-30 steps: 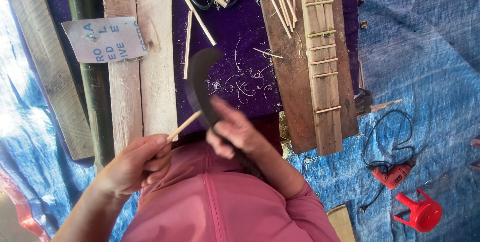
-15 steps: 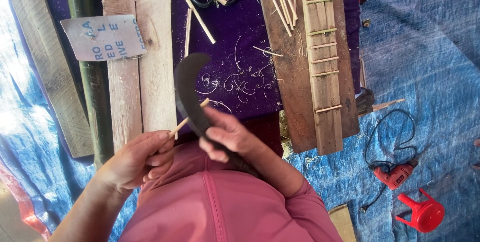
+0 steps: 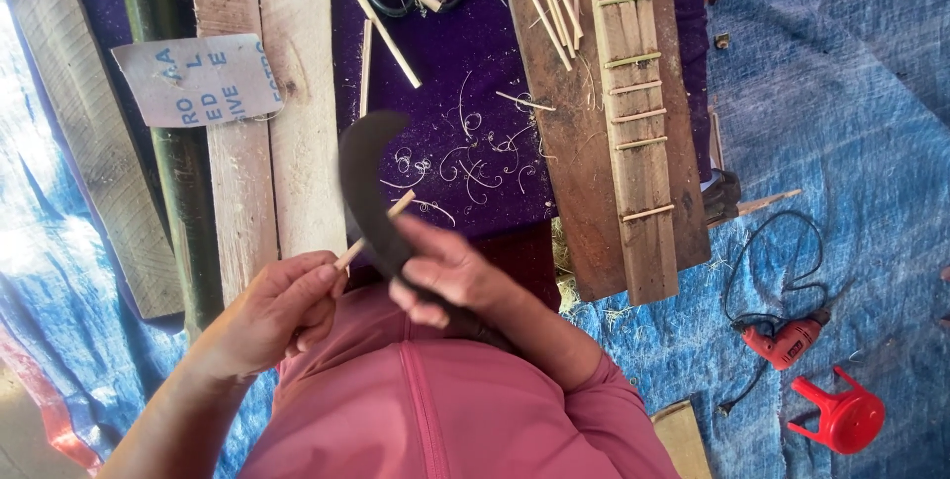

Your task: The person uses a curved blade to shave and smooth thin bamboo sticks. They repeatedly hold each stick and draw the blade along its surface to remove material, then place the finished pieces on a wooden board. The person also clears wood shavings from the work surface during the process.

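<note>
A: State the position of the workpiece.

B: The thin bamboo stick [image 3: 374, 230] lies slantwise in front of the person's chest, above the purple cloth [image 3: 445, 93]. Its upper tip crosses the dark curved blade [image 3: 364, 182] and touches it.

A: Grip condition?

B: The left hand [image 3: 272, 311] has its fingers pressed together on the stick's lower end — a pinch between thumb and fingertips. The right hand [image 3: 445, 276] is wrapped tight around the blade's handle, with the thumb lying along the blade's base just beside the stick.

A: Surroundings?

B: Pale curled shavings [image 3: 455, 157] lie scattered on the cloth beyond the blade. Two loose sticks [image 3: 374, 14] lie further up. Left of the cloth — two pale planks [image 3: 267, 143] and a green bamboo pole [image 3: 168, 143] with a printed card [image 3: 198, 78] across it. To the right, a brown board [image 3: 574, 143] carries a slatted bamboo panel [image 3: 633, 113]. On the blue tarp [image 3: 841, 93], well apart, lie a red drill [image 3: 787, 340] and a small red stool [image 3: 841, 415].
</note>
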